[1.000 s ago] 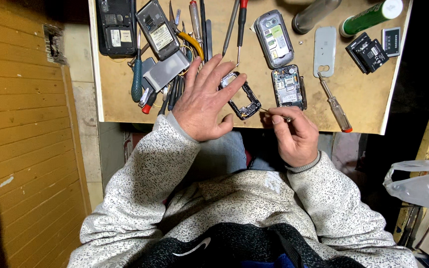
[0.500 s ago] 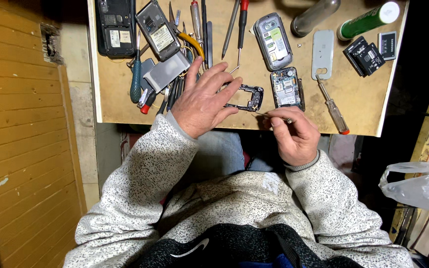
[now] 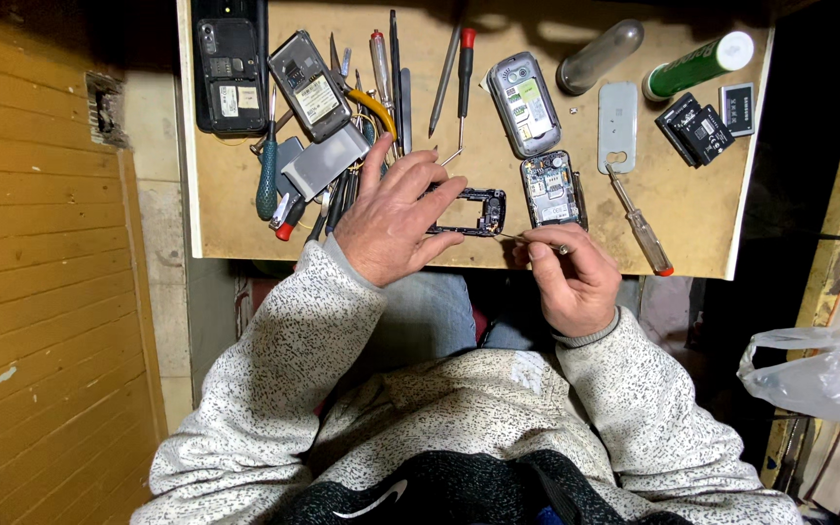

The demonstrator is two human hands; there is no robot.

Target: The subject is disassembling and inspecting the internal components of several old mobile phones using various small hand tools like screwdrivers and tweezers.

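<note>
A black phone frame (image 3: 478,211) lies on the wooden board (image 3: 702,224) near its front edge. My left hand (image 3: 391,219) rests on the frame's left side and pins it down with spread fingers. My right hand (image 3: 566,277) pinches thin metal tweezers (image 3: 509,236) whose tip touches the frame's right end. A bare phone circuit board (image 3: 551,190) lies just to the right of the frame.
Opened phones (image 3: 524,104) (image 3: 308,85) (image 3: 228,73), a grey back cover (image 3: 617,126), batteries (image 3: 694,128), several screwdrivers (image 3: 642,226) and pliers lie on the board. A green can (image 3: 697,65) lies at the back right. A plastic bag (image 3: 819,374) hangs at the right.
The frame has turned and now lies level across the board. My left hand shifted on it, and my right hand brought the tweezers' tip to its right end.
</note>
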